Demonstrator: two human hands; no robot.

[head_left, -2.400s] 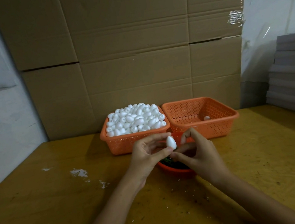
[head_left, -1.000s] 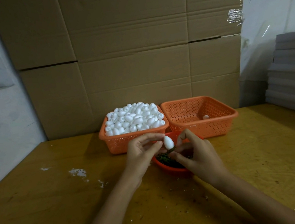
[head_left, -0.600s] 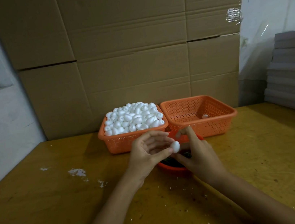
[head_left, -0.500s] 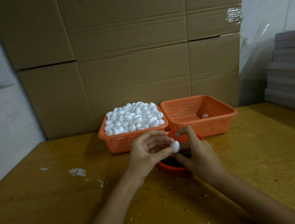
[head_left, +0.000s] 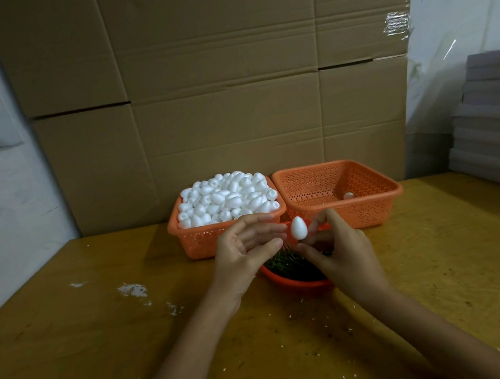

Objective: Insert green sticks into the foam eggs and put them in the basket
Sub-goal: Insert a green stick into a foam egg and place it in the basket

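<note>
My right hand [head_left: 344, 253] has its grip pinched on the lower end of a small white foam egg [head_left: 298, 228], held upright just above the round red bowl [head_left: 290, 283] of green sticks [head_left: 284, 263]. My left hand [head_left: 244, 251], grip slack and holding nothing, sits beside that egg. Behind the bowl, an orange perforated plastic basket [head_left: 371, 214] holds one lone egg [head_left: 348, 195].

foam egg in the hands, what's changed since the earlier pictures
The left hand has let go of the egg and opened. The right hand alone now holds it, pointed end up, above the bowl of green sticks. The full basket and the nearly empty basket stayed put.
</note>
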